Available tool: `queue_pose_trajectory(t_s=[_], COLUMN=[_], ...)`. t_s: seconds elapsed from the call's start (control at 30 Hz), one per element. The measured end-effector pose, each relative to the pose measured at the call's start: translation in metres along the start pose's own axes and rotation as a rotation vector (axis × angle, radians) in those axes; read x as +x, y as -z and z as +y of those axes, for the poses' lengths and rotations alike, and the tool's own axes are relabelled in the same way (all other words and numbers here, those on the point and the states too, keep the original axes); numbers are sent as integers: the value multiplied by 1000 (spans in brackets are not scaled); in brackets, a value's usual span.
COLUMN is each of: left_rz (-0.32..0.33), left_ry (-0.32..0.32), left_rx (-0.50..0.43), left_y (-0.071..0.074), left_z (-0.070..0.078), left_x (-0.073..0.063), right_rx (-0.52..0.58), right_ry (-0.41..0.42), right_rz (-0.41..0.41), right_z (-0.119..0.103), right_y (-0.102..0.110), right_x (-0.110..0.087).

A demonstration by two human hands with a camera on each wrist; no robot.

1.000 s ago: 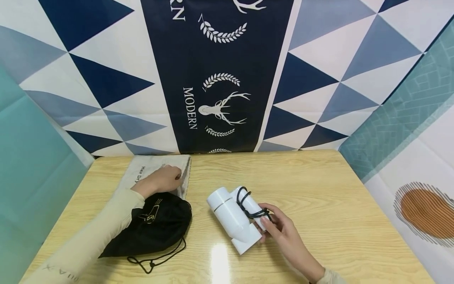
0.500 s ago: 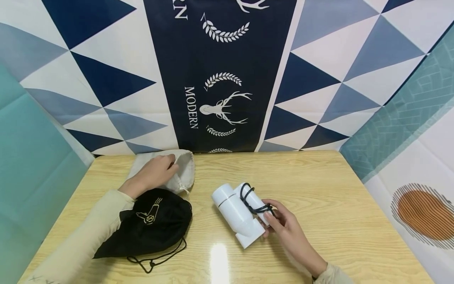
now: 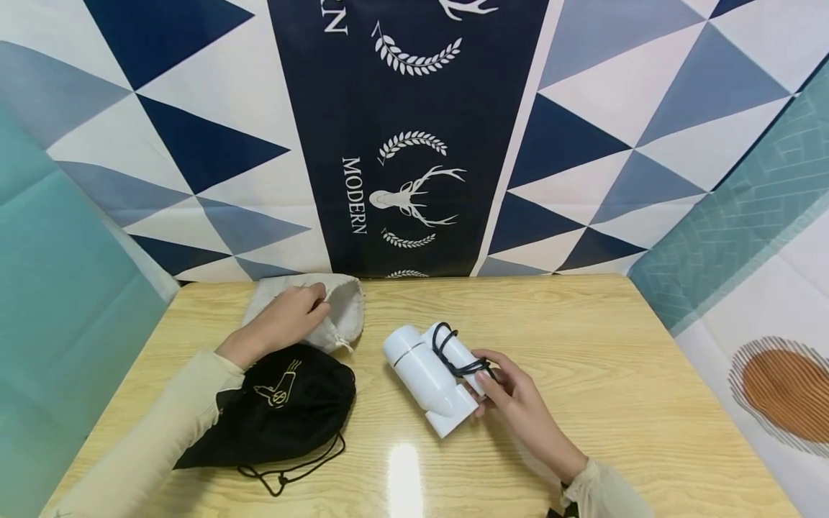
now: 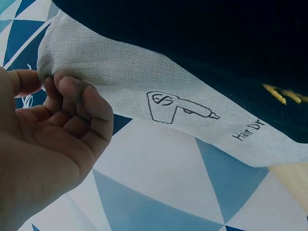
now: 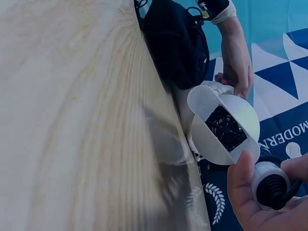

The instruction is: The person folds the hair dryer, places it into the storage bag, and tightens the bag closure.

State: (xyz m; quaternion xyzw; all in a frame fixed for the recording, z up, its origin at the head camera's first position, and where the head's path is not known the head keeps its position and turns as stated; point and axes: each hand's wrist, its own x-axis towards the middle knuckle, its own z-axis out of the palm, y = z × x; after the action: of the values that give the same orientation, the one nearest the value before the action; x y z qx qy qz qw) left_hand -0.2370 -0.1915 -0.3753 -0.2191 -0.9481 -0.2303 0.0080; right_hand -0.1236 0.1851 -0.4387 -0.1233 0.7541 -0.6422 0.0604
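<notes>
My left hand (image 3: 290, 314) pinches the mouth edge of a light grey cloth bag (image 3: 350, 306), lifting it so that the opening gapes toward the right. In the left wrist view the bag's face (image 4: 187, 108) carries a hair dryer drawing and "Hair Dr" lettering. My right hand (image 3: 521, 399) grips the handle end of a white folded hair dryer (image 3: 424, 374) with its black cord (image 3: 456, 368) wound round the handle. The right wrist view shows the dryer's flared nozzle (image 5: 199, 103) and the cord's black sleeve (image 5: 272, 192) between thumb and fingers.
A black drawstring bag (image 3: 298, 410) with a gold hair dryer print lies under my left forearm, its cord (image 3: 291, 475) trailing on the wooden table (image 3: 570, 324). A patterned cloth wall (image 3: 414, 108) stands along the table's far edge.
The left hand has raised the grey bag's mouth edge, and its opening now gapes. My right hand and the hair dryer have shifted slightly toward the far side.
</notes>
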Motion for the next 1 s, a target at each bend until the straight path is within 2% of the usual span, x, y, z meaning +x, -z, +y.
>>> queue_pose_trajectory(t_s=[0.17, 0.4, 1.0], left_rz=[-15, -4, 15], left_ry=[0, -13, -44], left_rx=[-13, -15, 10], left_y=[0, -2, -3], left_z=[2, 2, 6], left_x=[-2, -5, -13], right_rx=[28, 43, 80], right_ry=[-15, 20, -18], right_rz=[-11, -21, -33], right_z=[-3, -6, -14], right_y=[-5, -11, -30], right_x=[12, 27, 54])
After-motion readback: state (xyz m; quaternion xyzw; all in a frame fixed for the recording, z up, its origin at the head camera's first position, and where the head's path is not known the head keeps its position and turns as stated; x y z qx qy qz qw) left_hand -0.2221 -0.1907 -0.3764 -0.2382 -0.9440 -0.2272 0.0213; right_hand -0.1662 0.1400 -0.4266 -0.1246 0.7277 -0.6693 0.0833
